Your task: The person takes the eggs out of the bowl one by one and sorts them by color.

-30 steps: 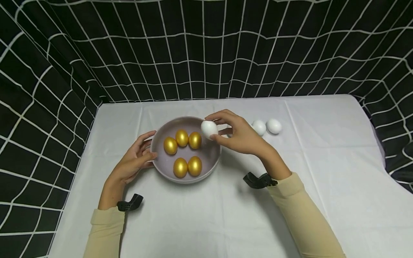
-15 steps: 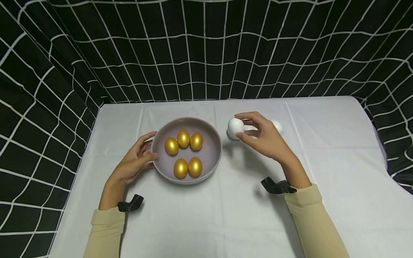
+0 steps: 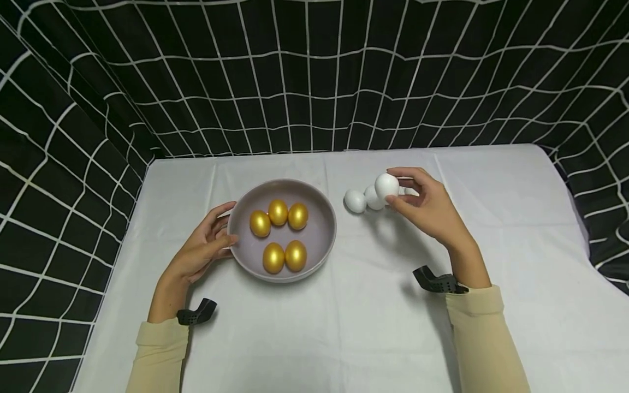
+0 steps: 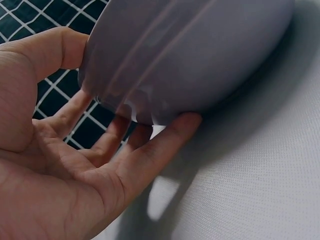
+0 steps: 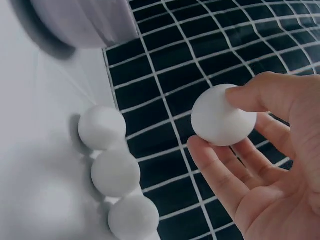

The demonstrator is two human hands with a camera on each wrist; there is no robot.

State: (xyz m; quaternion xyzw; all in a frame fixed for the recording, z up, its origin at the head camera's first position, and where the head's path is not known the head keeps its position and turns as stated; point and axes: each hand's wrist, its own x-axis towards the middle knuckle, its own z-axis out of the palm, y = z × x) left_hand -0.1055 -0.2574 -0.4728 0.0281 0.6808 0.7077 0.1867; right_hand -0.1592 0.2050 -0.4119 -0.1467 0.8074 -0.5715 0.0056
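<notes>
My right hand (image 3: 425,210) pinches a white egg (image 3: 386,186) between thumb and fingertips, raised over a row of white eggs (image 3: 355,201) on the cloth. In the right wrist view the held egg (image 5: 223,116) sits apart from three others (image 5: 115,173) lined up side by side. My left hand (image 3: 203,245) holds the left side of a mauve bowl (image 3: 316,234), thumb at the rim. Seen from the left wrist, its fingers (image 4: 165,145) touch the bowl's outer wall (image 4: 200,55) from below. Inside the bowl lie several golden eggs (image 3: 273,257) in two groups.
A white cloth (image 3: 304,338) covers the table. Behind the table and along both sides hangs black fabric with a white grid (image 3: 314,76). Each wrist wears a black camera mount, on the left (image 3: 197,312) and on the right (image 3: 437,281).
My right hand has carried the white egg rightward, from the bowl's right rim to over the white eggs. The left hand, bowl and golden eggs have stayed put.
</notes>
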